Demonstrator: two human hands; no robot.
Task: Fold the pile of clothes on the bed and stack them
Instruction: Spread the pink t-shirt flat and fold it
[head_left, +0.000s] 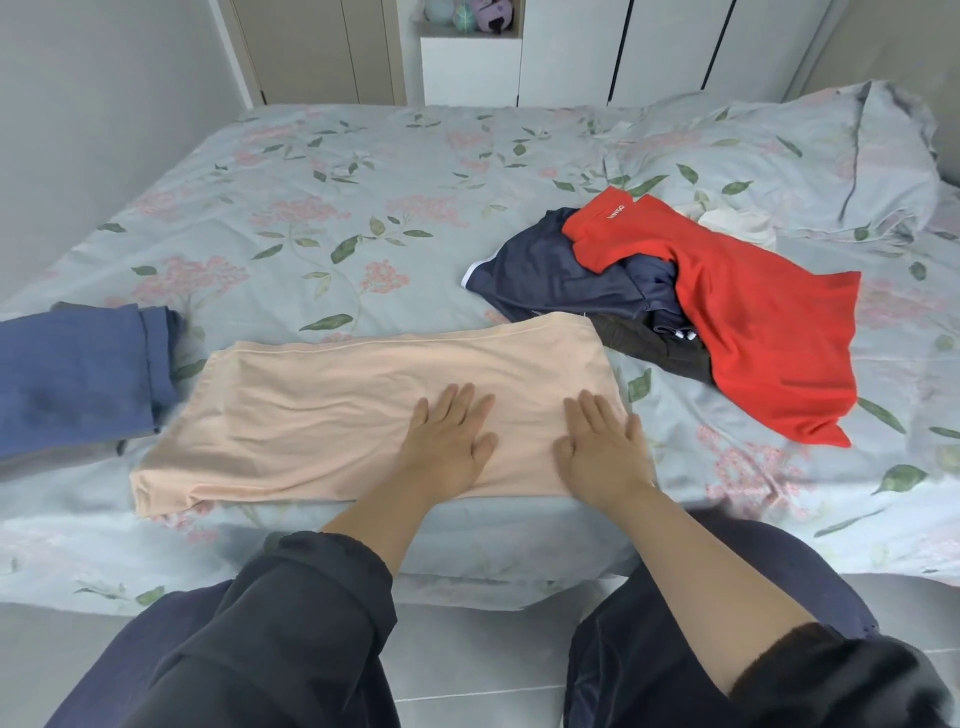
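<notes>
A peach garment lies spread flat near the front edge of the bed. My left hand presses flat on its right half, fingers straight. My right hand lies flat on its right end, beside the left hand. To the left sits a folded blue garment. Behind and to the right is an unfolded pile: a red shirt draped over a navy garment and a dark one.
The bed has a pale blue floral sheet, with a matching pillow at the far right. Wardrobe doors stand behind the bed. Grey floor tiles and my dark-trousered legs fill the foreground.
</notes>
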